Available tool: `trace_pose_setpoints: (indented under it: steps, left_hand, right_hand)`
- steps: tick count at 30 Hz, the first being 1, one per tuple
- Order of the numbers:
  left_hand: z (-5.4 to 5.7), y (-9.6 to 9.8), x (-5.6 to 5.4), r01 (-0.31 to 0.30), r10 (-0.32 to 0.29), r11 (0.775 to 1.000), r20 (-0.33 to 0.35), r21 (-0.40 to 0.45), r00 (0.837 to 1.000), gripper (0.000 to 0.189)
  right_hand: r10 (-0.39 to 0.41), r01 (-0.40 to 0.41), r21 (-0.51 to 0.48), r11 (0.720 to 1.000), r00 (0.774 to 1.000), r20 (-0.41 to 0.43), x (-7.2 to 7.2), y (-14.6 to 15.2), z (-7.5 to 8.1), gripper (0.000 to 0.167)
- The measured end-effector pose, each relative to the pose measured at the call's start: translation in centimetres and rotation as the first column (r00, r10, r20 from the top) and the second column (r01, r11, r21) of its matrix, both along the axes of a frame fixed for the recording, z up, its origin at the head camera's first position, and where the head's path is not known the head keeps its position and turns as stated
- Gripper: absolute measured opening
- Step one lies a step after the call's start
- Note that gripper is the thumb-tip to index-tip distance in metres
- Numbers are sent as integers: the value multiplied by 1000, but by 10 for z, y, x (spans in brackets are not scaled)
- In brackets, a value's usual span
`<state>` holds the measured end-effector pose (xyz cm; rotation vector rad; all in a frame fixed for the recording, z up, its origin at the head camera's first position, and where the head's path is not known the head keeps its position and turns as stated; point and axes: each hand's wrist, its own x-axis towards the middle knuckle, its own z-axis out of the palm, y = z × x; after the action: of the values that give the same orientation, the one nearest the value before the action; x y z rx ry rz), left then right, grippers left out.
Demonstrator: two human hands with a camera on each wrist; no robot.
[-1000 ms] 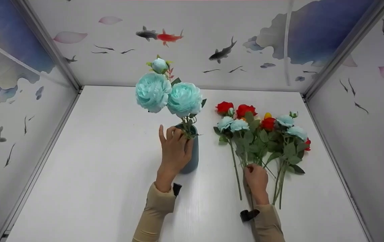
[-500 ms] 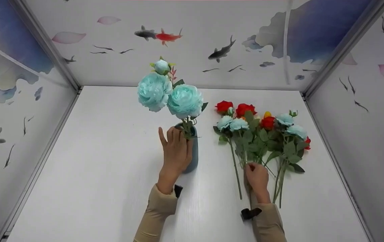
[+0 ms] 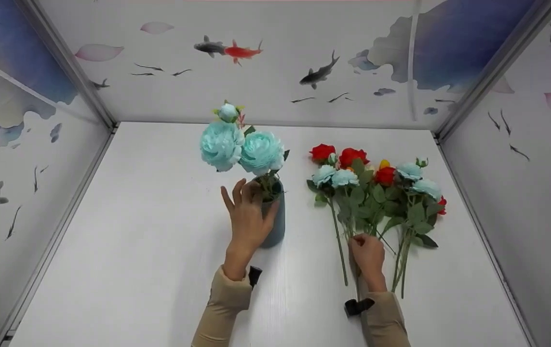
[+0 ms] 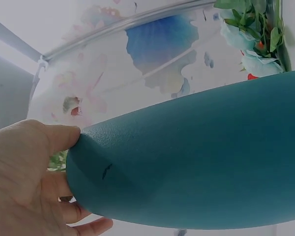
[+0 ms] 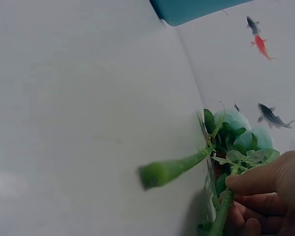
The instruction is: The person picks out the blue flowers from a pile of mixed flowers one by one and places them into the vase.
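Turquoise flowers (image 3: 259,153) sit lower; left fingers (image 4: 92,227) grip vase (image 4: 187,162); right fingers (image 5: 258,202) pinch stem (image 5: 221,214).

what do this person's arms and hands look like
The left hand and right hand wear no gloves. The left sleeve and right sleeve are plain tan, each ending near the wrist. A small black piece sits inward of the left wrist, a similar piece inward of the right.

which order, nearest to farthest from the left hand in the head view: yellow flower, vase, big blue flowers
1. Vase: touched by the left hand, on its right.
2. Big blue flowers: just beyond the fingertips, above the vase.
3. Yellow flower: farthest, off right among the loose flowers.
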<state>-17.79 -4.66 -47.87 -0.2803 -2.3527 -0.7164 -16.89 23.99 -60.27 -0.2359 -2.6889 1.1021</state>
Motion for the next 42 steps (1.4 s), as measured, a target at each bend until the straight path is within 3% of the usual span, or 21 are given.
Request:
trace_pose_setpoints:
  steps: [5,12,16,21,26,32,38,42]
  left_hand:
    - [-1,-1,2,-24,24,1000,-19,15,1000,37]
    - [0,-3,4,-49,57,997,-132,57,990,30]
    - [-1,-3,6,-43,69,991,-219,123,973,22]
    - [-3,-1,8,-5,73,979,-330,203,941,10]
    - [-4,4,11,94,5,972,-417,216,909,13]
    - [-5,11,13,203,-107,965,-458,167,883,19]
    - [-6,16,14,299,-203,941,-439,160,875,16]
    - [-7,20,15,341,-244,924,-423,171,872,12]
  right_hand:
    - [-18,17,-24,1000,999,-44,0,-1,1,9]
    - [-70,62,-100,993,994,-86,1,-2,4,10]
    - [-100,85,-126,988,989,-112,2,-3,8,10]
    - [-135,111,-165,980,980,-145,5,-5,16,9]
    - [-170,121,-228,966,964,-206,7,-10,28,8]
    - [-192,107,-306,946,946,-261,9,-17,48,10]
    - [-184,39,-408,912,928,-323,22,-35,93,12]
    - [-179,-6,-459,888,916,-358,23,-40,104,13]
